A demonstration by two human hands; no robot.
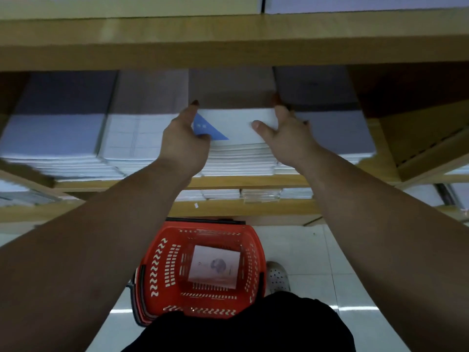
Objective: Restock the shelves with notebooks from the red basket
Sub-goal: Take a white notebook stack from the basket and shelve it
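Both hands up at frame centre on a white notebook [236, 125] with a blue corner triangle, atop the middle stack on the wooden shelf [228, 181]. Left hand [184, 139] clasping its left edge, right hand [286, 138] its right edge, thumb on the cover. Lower centre, red basket [157, 270] on the floor, one notebook [214, 265] inside.

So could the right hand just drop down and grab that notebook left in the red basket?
Probably yes, once it lets go. The right hand is up on the notebook on the shelf stack, but the basket below is open-topped, and its notebook lies uncovered.
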